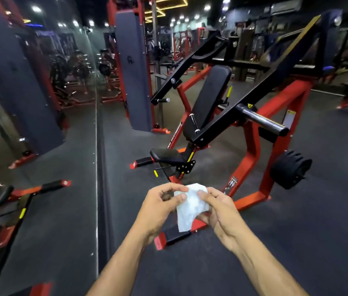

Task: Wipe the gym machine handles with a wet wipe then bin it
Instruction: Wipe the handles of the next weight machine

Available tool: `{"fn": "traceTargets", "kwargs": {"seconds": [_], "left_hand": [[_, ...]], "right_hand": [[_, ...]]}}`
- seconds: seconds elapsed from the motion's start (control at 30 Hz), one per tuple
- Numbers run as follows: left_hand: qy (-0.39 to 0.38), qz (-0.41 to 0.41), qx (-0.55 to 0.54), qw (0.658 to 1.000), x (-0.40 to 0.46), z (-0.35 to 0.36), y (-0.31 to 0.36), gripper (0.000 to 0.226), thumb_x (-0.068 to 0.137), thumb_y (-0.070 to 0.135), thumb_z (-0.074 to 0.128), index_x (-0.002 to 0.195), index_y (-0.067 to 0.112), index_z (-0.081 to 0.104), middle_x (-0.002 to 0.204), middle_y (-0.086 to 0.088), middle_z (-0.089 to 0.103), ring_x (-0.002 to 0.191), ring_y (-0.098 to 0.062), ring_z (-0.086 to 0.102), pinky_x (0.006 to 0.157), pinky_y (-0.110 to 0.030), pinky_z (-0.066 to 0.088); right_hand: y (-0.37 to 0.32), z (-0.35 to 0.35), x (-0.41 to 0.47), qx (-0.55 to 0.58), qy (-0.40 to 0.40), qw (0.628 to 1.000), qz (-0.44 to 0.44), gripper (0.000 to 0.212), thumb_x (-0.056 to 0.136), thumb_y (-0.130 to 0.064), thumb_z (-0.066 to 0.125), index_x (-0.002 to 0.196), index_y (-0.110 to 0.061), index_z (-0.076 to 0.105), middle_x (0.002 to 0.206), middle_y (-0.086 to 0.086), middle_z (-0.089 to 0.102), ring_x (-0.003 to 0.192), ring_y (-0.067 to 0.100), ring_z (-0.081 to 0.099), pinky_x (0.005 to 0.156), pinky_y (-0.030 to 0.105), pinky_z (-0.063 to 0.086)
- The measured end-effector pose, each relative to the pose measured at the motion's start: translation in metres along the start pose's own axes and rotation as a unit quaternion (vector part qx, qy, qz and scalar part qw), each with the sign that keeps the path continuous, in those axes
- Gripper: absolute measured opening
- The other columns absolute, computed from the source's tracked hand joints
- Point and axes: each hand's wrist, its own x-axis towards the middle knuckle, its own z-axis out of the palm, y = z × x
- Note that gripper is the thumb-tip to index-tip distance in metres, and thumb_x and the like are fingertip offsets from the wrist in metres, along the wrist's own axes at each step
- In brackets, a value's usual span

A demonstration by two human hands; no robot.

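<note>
Mirror wall (pixel 36 124) along left, reflecting gym equipment. Left hand (pixel 160 207) pinches white wet wipe (pixel 190 207) at upper left edge, thumb and forefinger closed on it. Wipe hangs crumpled between both hands, above dark floor. Right hand (pixel 220 212) grips wipe's right side, fingers curled round it. Beyond, red-and-black plate-loaded press machine (pixel 252 159): black seat (pixel 168 155), backrest (pixel 211 97); right handle bar (pixel 260 119) juts out, weight plates (pixel 290 168) low at right.

We hold a white wet wipe (pixel 191 207) between both hands: our left hand (pixel 160 207) pinches its upper left edge, our right hand (pixel 220 210) grips its right side. Ahead stands a red-and-black gym machine (pixel 252 150) with black seat (pixel 166 155) and weight plates (pixel 290 169).
</note>
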Motion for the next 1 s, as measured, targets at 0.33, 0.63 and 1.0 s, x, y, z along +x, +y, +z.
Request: {"fn": "traceTargets", "kwargs": {"seconds": [0.33, 0.63, 1.0], "left_hand": [[-0.055, -0.016, -0.002, 0.998, 0.190, -0.079, -0.019, 0.017, 0.094, 0.008, 0.070, 0.097, 0.023, 0.078, 0.104, -0.012, 0.075, 0.096, -0.029, 0.070, 0.089, -0.051, 0.054], [-0.080, -0.009, 0.006, 0.997, 0.360, -0.115, -0.064, 0.019, 0.102, 0.011, 0.061, 0.099, 0.022, 0.076, 0.105, -0.003, 0.075, 0.095, -0.015, 0.067, 0.082, -0.035, 0.050], [-0.033, -0.062, -0.019, 0.997, 0.561, -0.172, -0.103, 0.014, 0.102, 0.013, 0.060, 0.106, 0.018, 0.072, 0.097, -0.013, 0.073, 0.083, -0.020, 0.068, 0.072, -0.036, 0.057]], "right_hand": [[-0.008, 0.039, 0.169, 0.048, 0.039, 0.998, -0.033, 0.034, 0.089, -0.020, 0.064, 0.113, 0.002, 0.059, 0.108, 0.025, 0.071, 0.095, 0.034, 0.070, 0.076, 0.041, 0.059], [-0.002, 0.034, 0.349, -0.013, 0.057, 0.998, -0.003, 0.032, 0.092, -0.016, 0.065, 0.120, -0.001, 0.066, 0.114, 0.025, 0.071, 0.100, 0.033, 0.070, 0.081, 0.039, 0.059], [-0.015, 0.042, 0.550, 0.163, 0.115, 0.978, 0.056, 0.020, 0.097, -0.014, 0.048, 0.104, -0.005, 0.065, 0.117, 0.025, 0.068, 0.103, 0.033, 0.069, 0.086, 0.053, 0.054]]}}
